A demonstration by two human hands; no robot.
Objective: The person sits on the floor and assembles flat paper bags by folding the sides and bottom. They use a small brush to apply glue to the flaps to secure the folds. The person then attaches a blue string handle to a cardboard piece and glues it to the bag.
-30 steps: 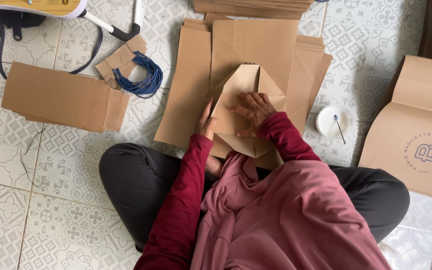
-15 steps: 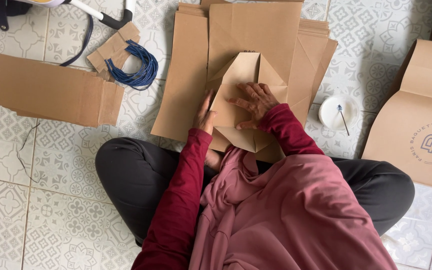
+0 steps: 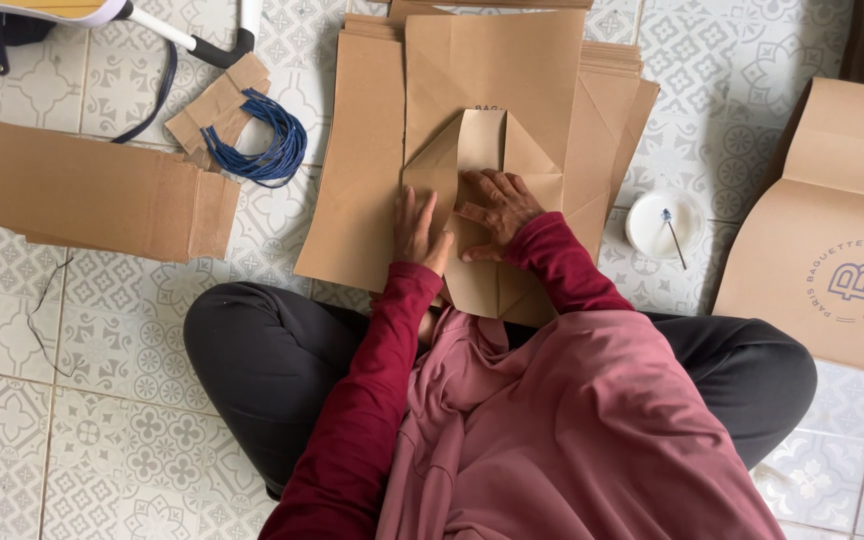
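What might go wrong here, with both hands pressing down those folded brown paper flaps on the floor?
1. The left hand and right hand press flaps of the folded paper bag, which lies on a loose paper stack; the sheets may slide, leaving a crooked crease.
2. The small white dish with a stick in it sits close to the right elbow; a nudge might tip it, possibly soiling the paper.
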